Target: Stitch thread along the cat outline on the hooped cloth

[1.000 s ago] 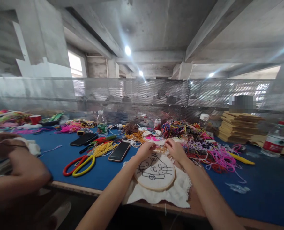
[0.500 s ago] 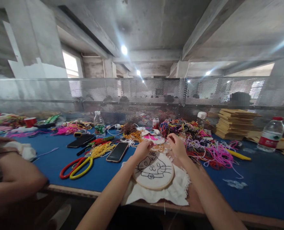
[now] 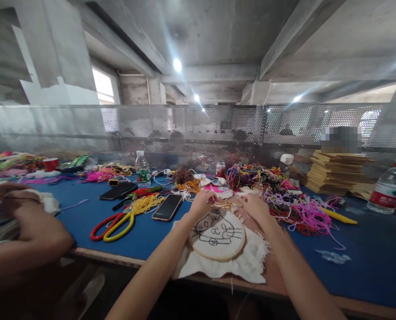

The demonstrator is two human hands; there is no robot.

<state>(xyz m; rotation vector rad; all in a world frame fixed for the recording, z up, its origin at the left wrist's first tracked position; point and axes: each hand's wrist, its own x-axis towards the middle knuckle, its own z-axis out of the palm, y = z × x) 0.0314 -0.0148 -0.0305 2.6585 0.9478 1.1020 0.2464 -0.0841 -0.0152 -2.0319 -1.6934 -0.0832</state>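
Observation:
A round embroidery hoop (image 3: 216, 251) lies on the table edge with white cloth (image 3: 251, 262) stretched in it and spreading out beneath. Dark lines on the cloth form a cat's face with whiskers. My left hand (image 3: 204, 203) is over the hoop's far left rim, fingertips pinched together; what they hold is too small to make out. My right hand (image 3: 256, 206) is just beyond the far right rim, its fingers bent and closed near some yellowish yarn (image 3: 228, 204) between the hands. Whatever is in those fingers is also unclear.
Left of the hoop lie a phone (image 3: 167, 207), large red-and-yellow-handled scissors (image 3: 118, 226) and yellow yarn (image 3: 146, 204). Tangled yarn (image 3: 311, 213), a water bottle (image 3: 389, 189) and stacked brown packets (image 3: 334, 173) are at right. A co-worker's arm (image 3: 41, 226) rests at far left.
My right hand has come down from its raised position toward the table beyond the hoop. My left hand has stayed near the far rim. The view has shifted slightly.

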